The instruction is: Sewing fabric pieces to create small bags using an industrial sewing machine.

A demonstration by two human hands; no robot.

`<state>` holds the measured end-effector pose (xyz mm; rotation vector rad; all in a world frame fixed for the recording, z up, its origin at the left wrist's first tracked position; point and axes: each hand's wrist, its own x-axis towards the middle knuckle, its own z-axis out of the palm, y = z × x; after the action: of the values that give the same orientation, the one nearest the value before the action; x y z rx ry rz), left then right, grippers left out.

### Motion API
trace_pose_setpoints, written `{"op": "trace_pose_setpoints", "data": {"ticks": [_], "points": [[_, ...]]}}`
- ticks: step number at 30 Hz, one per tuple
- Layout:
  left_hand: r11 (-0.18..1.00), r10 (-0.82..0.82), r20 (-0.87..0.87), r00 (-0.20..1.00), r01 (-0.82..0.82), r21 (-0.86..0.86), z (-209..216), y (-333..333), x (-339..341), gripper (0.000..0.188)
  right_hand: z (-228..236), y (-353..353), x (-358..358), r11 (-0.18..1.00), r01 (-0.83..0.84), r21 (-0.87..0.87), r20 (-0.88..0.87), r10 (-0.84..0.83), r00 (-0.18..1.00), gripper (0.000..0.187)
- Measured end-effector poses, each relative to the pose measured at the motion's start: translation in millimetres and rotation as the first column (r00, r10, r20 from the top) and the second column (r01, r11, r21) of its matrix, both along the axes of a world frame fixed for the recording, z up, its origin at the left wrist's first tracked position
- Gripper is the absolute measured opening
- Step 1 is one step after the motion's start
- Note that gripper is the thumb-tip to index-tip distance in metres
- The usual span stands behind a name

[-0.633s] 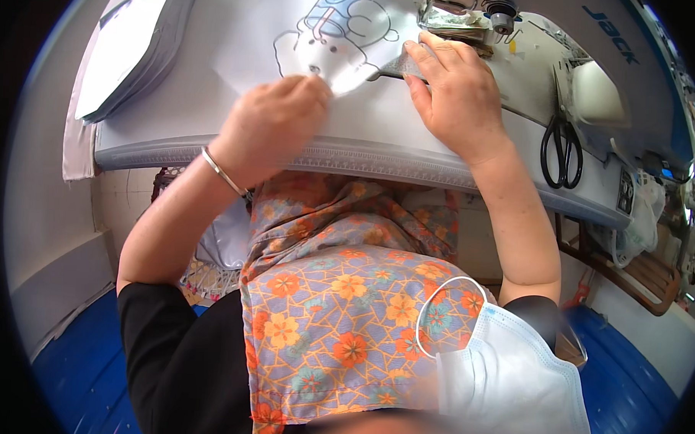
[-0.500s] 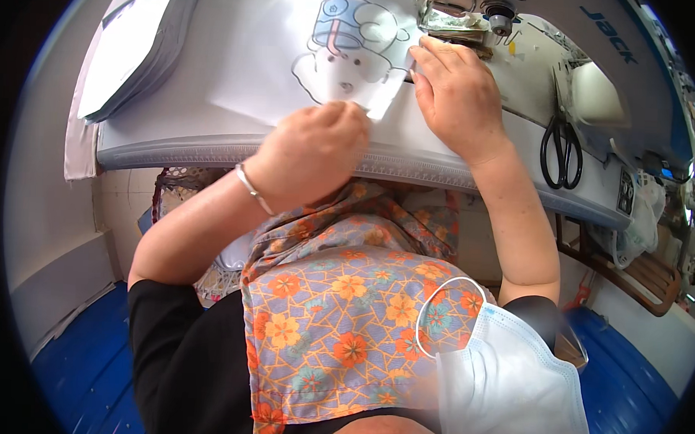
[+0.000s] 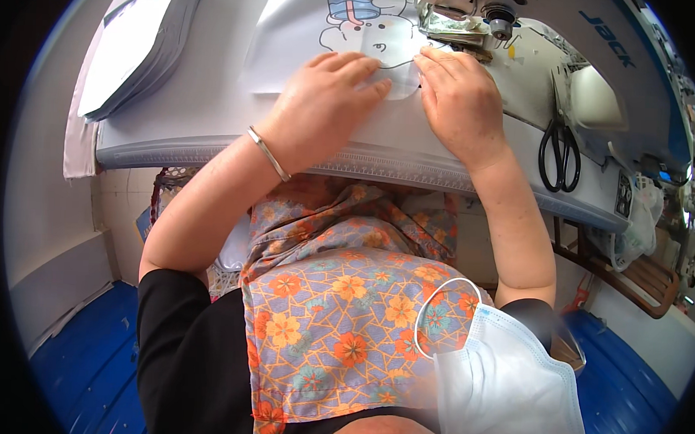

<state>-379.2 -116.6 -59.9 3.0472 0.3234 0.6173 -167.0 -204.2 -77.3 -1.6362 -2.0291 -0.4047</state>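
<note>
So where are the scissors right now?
In the head view, the scissors lie on the right of the table, right of the right hand, handles near the front edge.

smooth, softly glossy cartoon-print sheet [image 3: 361,38]; satin-smooth counter [image 3: 190,108]; shiny metal bangle [image 3: 268,153]; matt cloth apron [image 3: 352,317]; glossy black scissor handles [image 3: 561,126].

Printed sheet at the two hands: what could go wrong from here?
Three risks, in my judgement. The printed sheet could skew or crease, as the left hand lies over its near part while the right hand is at its right edge. The right fingertips are close to the sewing machine's head and might be nipped if it ran. The scissors, right of the right forearm, could get knocked if that arm swung outward.
</note>
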Motion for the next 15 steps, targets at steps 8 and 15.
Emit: {"op": "trace_pose_setpoints", "data": {"ticks": [8, 15], "points": [[0.988, 0.149, -0.021, 0.989, -0.148, 0.043, -8.5, 50.2, -27.3, 0.035, 1.9, 1.7, -4.5, 1.0, 0.02, -0.019, 0.002, -0.02, 1.0, 0.029], [0.974, 0.144, -0.005, 0.99, -0.141, 0.178, -5.6, 49.1, -39.9, 0.027, 1.7, 2.8, -4.2, 0.998, 0.039, -0.042, 0.008, -0.038, 0.999, 0.032]]}}
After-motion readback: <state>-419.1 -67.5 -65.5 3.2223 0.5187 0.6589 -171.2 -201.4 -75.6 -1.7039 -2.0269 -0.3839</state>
